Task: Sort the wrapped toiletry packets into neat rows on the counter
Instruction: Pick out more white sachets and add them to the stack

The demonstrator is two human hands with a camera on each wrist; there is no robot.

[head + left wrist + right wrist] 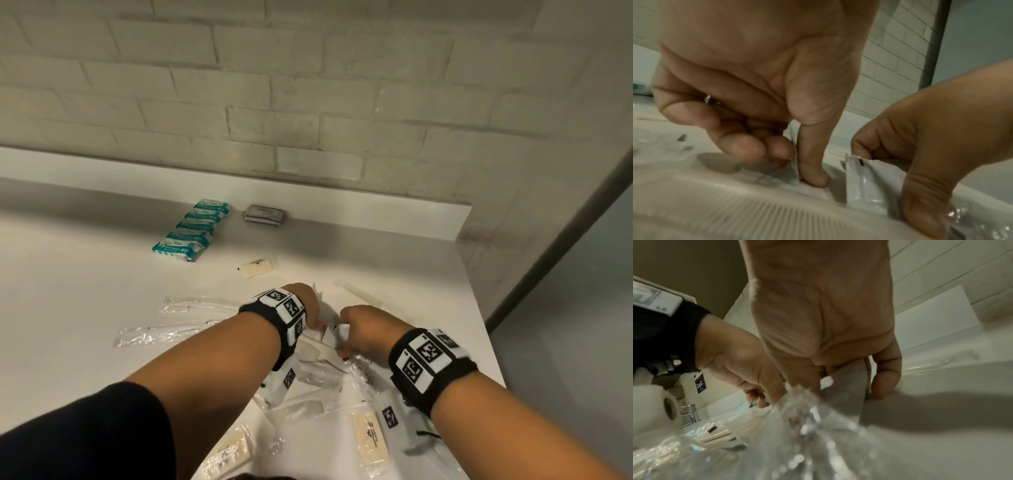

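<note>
Both hands work over a loose pile of wrapped packets (pixel 329 404) at the counter's front. My left hand (pixel 317 327) pinches the edge of a clear wrapper (pixel 794 164) between thumb and fingertips, just above a wrapped comb (pixel 313 347). My right hand (pixel 342 342) grips a small white sachet (pixel 865 183) by its sides, seen from behind in the right wrist view as the sachet (pixel 849 402). A row of several teal packets (pixel 191 233) lies sorted at the back left, with a grey packet (pixel 264 214) beside it. A wrapped soap bar (pixel 257 268) lies alone mid-counter.
Two long clear packets (pixel 164 329) lie left of the hands, and another long packet (pixel 363 294) lies behind them. The counter edge (pixel 486 329) drops off at the right. A raised ledge (pixel 342 205) and brick wall close the back. A paper roll (pixel 653 405) and tap (pixel 690 415) stand far left.
</note>
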